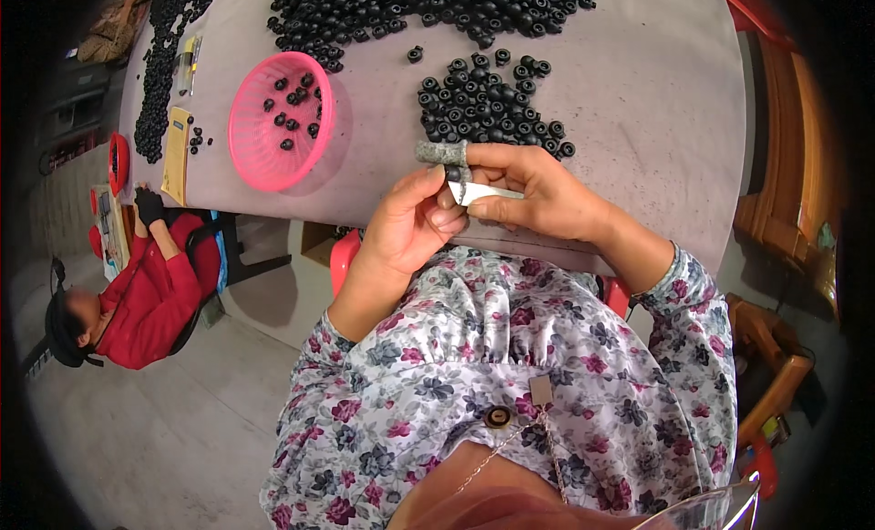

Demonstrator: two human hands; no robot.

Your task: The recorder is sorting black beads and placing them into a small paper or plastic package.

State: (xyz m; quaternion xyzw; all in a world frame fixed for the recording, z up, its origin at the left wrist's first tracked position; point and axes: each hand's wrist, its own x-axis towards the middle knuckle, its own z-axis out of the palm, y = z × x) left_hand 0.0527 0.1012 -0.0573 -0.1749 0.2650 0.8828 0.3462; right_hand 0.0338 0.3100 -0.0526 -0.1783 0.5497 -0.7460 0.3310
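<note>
Black piece (453, 174), in left fingers (419, 187), (white tool (483, 193) beside)

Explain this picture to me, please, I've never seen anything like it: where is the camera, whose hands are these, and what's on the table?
There is no machine at work here, just a person's bare hands. The single picture comes from a wide fisheye camera worn on that person's head, looking down, so straight edges bend near the rim. The left hand seems to pinch a small black piece; the right hand holds a white strip-like tool against or close to it. On the greyish table lie a small heap of black pieces, a larger spread behind it, and a pink basket holding a few more. At the left sits a co-worker in red.
</note>
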